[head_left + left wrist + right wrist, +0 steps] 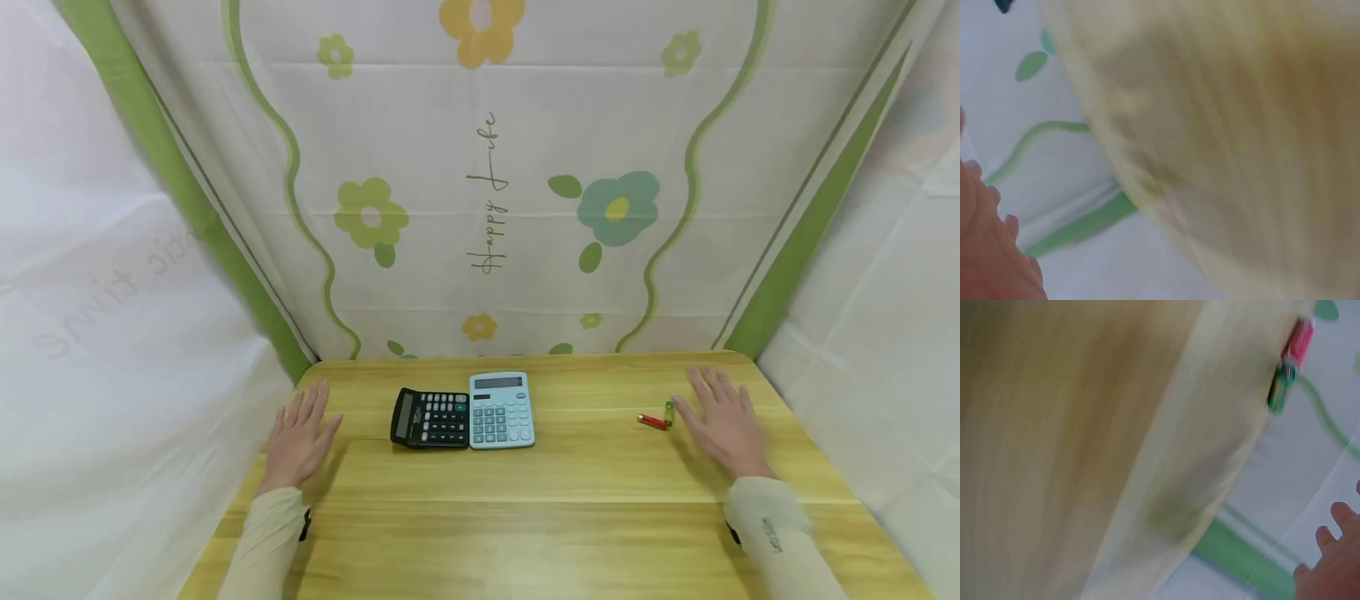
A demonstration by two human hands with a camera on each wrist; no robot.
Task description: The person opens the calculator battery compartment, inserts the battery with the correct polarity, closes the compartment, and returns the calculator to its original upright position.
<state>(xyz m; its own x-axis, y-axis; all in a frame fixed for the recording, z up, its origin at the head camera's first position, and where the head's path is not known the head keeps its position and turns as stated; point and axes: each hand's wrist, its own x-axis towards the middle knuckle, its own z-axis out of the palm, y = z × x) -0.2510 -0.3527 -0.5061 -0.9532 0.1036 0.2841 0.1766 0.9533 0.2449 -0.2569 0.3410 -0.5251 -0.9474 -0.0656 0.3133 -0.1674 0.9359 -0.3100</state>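
Observation:
My left hand point(298, 437) is held palm down with fingers spread over the left side of the table, holding nothing. Over the right side, my right hand point(723, 423) is spread the same way, slightly blurred and also without anything in it. Just left of its thumb lie a red battery point(652, 422) and a green battery point(669, 412), close together. A black calculator point(431, 418), turned sideways, sits left of a light blue calculator point(502, 410); their edges meet. In the right wrist view both batteries show near the table's edge, apart from the right hand point(1335, 556).
The wooden table point(480, 533) ends at the back against a white curtain point(420, 108) with printed flowers. Further white cloth walls point(135, 333) stand at the left and right. Each sleeve carries a dark strap or device near the wrist.

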